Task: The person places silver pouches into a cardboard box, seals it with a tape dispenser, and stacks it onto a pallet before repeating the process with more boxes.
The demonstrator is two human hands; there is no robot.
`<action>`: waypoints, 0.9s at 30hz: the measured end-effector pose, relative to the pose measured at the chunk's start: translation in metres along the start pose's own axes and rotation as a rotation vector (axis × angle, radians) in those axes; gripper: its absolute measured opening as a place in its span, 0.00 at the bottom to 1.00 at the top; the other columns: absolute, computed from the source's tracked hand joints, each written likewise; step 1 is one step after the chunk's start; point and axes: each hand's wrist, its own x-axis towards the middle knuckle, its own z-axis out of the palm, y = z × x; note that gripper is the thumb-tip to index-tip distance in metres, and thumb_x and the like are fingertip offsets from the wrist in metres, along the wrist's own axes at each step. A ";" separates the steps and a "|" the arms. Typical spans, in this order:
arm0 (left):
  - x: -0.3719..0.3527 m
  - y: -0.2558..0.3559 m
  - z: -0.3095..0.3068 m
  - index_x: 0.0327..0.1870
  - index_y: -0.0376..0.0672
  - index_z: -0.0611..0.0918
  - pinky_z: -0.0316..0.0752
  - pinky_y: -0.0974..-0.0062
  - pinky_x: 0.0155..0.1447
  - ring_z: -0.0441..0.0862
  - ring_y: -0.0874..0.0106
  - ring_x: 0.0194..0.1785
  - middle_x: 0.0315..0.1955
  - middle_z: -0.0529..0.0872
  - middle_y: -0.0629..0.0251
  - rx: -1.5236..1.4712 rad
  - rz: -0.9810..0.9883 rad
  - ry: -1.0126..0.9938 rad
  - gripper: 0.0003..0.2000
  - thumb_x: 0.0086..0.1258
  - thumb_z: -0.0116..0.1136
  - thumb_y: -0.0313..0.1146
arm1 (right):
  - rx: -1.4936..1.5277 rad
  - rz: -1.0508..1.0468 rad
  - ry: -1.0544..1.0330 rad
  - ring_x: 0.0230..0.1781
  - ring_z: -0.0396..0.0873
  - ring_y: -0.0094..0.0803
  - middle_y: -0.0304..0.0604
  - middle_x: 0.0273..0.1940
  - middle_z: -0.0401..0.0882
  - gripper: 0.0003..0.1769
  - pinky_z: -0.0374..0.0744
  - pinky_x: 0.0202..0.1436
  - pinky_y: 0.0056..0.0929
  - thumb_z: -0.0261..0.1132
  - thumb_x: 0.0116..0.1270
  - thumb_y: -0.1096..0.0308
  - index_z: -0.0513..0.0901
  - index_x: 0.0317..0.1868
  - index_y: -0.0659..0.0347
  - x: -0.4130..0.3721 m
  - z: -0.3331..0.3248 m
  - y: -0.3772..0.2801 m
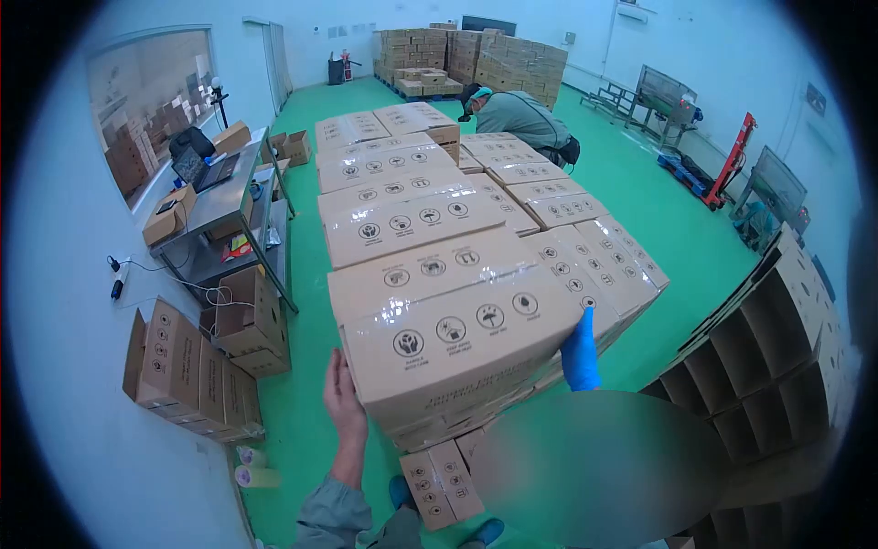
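A taped cardboard box [448, 320] with printed handling symbols lies at the near end of a long stack of similar boxes [402, 215]. My bare left hand [344, 398] is flat against its left side, fingers pointing up. On the box's right side rests my right hand [580, 352], in a blue glove, with the fingers stretched along the corner. The box is between my two hands. Below it, a smaller closed box [442, 485] is near my feet. A blurred patch covers the area under my right hand.
A co-worker [521, 119] bends over behind the stack. At left are a metal desk with a laptop [206, 174] and open boxes [247, 320]. Open empty cartons [759, 366] stand at right. Farther back are a red pallet jack [732, 165] and wrapped pallets [517, 69].
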 end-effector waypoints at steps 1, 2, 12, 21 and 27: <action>0.007 -0.012 -0.002 0.69 0.25 0.64 0.70 0.70 0.66 0.76 0.64 0.64 0.63 0.75 0.47 0.005 -0.004 0.009 0.27 0.80 0.39 0.41 | -0.037 -0.048 0.115 0.69 0.64 0.33 0.43 0.70 0.66 0.42 0.59 0.74 0.36 0.52 0.73 0.37 0.62 0.73 0.61 0.008 0.003 0.018; 0.015 -0.026 -0.002 0.70 0.26 0.62 0.70 0.71 0.65 0.76 0.65 0.64 0.64 0.74 0.47 0.006 -0.009 0.016 0.27 0.81 0.38 0.41 | -0.039 -0.058 0.118 0.69 0.64 0.33 0.43 0.70 0.66 0.42 0.59 0.74 0.36 0.52 0.73 0.37 0.62 0.73 0.61 0.010 0.010 0.025; 0.018 -0.211 -0.010 0.72 0.39 0.63 0.76 0.69 0.63 0.75 0.68 0.63 0.64 0.73 0.59 -0.531 -0.396 -0.231 0.28 0.80 0.38 0.50 | -0.010 -0.222 0.421 0.68 0.65 0.34 0.46 0.70 0.64 0.41 0.61 0.73 0.34 0.50 0.75 0.39 0.61 0.73 0.66 0.008 0.023 0.058; -0.146 -0.286 -0.081 0.70 0.40 0.66 0.65 0.60 0.69 0.73 0.60 0.65 0.64 0.73 0.60 0.431 -1.132 -0.242 0.33 0.72 0.50 0.55 | -1.035 0.362 0.727 0.66 0.66 0.53 0.61 0.63 0.69 0.30 0.64 0.70 0.43 0.62 0.68 0.62 0.69 0.66 0.67 -0.278 -0.113 0.306; -0.185 -0.490 -0.107 0.73 0.27 0.58 0.57 0.57 0.74 0.54 0.50 0.77 0.74 0.54 0.41 1.300 -0.983 -1.132 0.44 0.70 0.52 0.59 | -0.620 1.354 0.815 0.62 0.71 0.53 0.61 0.63 0.71 0.34 0.70 0.65 0.44 0.52 0.74 0.47 0.69 0.65 0.69 -0.485 -0.189 0.524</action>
